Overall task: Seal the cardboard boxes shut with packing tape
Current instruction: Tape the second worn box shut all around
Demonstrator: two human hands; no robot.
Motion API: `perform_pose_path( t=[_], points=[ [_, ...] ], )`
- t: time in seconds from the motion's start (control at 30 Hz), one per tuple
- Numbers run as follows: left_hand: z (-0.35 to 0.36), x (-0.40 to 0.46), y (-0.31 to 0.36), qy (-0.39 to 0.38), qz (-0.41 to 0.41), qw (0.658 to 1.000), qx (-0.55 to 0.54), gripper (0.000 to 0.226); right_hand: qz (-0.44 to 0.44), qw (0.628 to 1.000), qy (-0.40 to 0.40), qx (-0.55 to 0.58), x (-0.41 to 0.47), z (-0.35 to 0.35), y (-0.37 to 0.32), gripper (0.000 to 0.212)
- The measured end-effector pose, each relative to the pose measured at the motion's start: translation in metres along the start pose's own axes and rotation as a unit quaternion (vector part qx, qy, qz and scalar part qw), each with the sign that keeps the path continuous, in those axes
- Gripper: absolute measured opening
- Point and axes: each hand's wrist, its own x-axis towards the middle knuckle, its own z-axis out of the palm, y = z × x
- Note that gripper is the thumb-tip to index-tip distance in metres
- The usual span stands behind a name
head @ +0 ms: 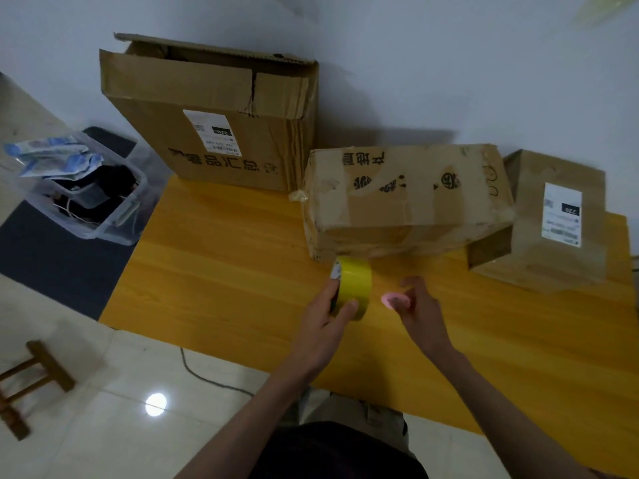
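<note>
My left hand [328, 314] grips a roll of yellow packing tape [353, 288] upright just above the wooden table [224, 271]. Beside it my right hand [420, 305] holds a small pink object [392, 300] in curled fingers; the blur hides what it is. Right behind the tape lies a crumpled, old-taped cardboard box [404, 198] on its side. A tall box [214, 112] with loose top flaps stands at the back left. A third box [549, 219] with a white label sits at the right, one flap hanging open.
A clear plastic bin [79, 188] of packets and cables stands on a dark mat on the floor to the left. A wooden stool [27, 385] is at the lower left. A cable [207, 378] runs across the floor tiles near the table's front edge.
</note>
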Motion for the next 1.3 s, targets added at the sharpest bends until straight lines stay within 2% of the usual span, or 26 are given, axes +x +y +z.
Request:
perform_pose_path(
  t=[0.07, 0.13, 0.2, 0.23, 0.3, 0.4, 0.43, 0.5, 0.57, 0.63, 0.7, 0.8, 0.9, 1.1, 1.2, 1.3],
  points=[
    [0.001, 0.001, -0.004, -0.006, 0.024, 0.999, 0.043, 0.033, 0.081, 0.996, -0.02, -0.024, 0.0, 0.019, 0.037, 0.018],
    [0.003, 0.003, -0.006, 0.007, 0.051, 0.994, 0.096, 0.039, 0.125, 0.991, -0.052, -0.023, 0.004, 0.031, 0.06, 0.01],
    [0.006, 0.006, -0.006, 0.016, 0.074, 0.988, 0.133, 0.052, 0.124, 0.988, -0.059, -0.071, 0.004, 0.032, 0.063, 0.004],
    [0.008, 0.008, -0.005, 0.012, 0.081, 0.987, 0.142, 0.055, 0.115, 0.989, -0.043, -0.085, 0.005, 0.03, 0.061, 0.013],
    [0.011, 0.012, -0.003, -0.001, 0.09, 0.986, 0.143, 0.054, 0.107, 0.994, -0.015, 0.011, 0.005, 0.019, 0.048, 0.042],
    [0.016, 0.016, 0.006, -0.021, 0.102, 0.985, 0.134, 0.037, 0.07, 0.976, 0.004, 0.208, -0.015, -0.014, -0.017, 0.049],
    [0.018, 0.017, 0.009, -0.031, 0.11, 0.984, 0.136, 0.035, 0.064, 0.961, -0.042, 0.266, -0.026, -0.024, -0.039, 0.052],
    [0.021, 0.02, 0.014, -0.06, 0.125, 0.979, 0.151, 0.039, 0.018, 0.947, -0.109, 0.3, -0.046, -0.039, -0.067, 0.043],
    [0.019, 0.024, 0.024, -0.063, 0.146, 0.968, 0.195, 0.039, -0.007, 0.941, -0.078, 0.33, -0.059, -0.049, -0.086, 0.025],
    [0.012, 0.028, 0.043, -0.025, 0.168, 0.961, 0.219, 0.041, -0.013, 0.94, -0.03, 0.34, -0.062, -0.053, -0.094, 0.017],
    [0.005, 0.034, 0.067, 0.002, 0.201, 0.955, 0.217, 0.043, -0.028, 0.947, -0.005, 0.319, -0.062, -0.056, -0.097, 0.018],
    [0.001, 0.047, 0.097, -0.038, 0.259, 0.923, 0.283, 0.051, -0.054, 0.962, 0.02, 0.268, -0.062, -0.056, -0.1, 0.02],
    [0.002, 0.059, 0.113, -0.043, 0.296, 0.885, 0.356, 0.034, -0.086, 0.973, 0.046, 0.207, -0.062, -0.055, -0.106, 0.025],
    [0.0, 0.059, 0.13, -0.017, 0.255, 0.907, 0.335, 0.007, -0.117, 0.98, 0.052, 0.155, -0.061, -0.06, -0.113, 0.049],
    [-0.001, 0.059, 0.132, -0.026, 0.249, 0.91, 0.33, 0.004, -0.118, 0.982, 0.051, 0.142, -0.061, -0.06, -0.112, 0.042],
    [-0.002, 0.063, 0.129, -0.038, 0.247, 0.905, 0.345, 0.012, -0.12, 0.984, 0.04, 0.126, -0.059, -0.062, -0.114, 0.041]
  ],
)
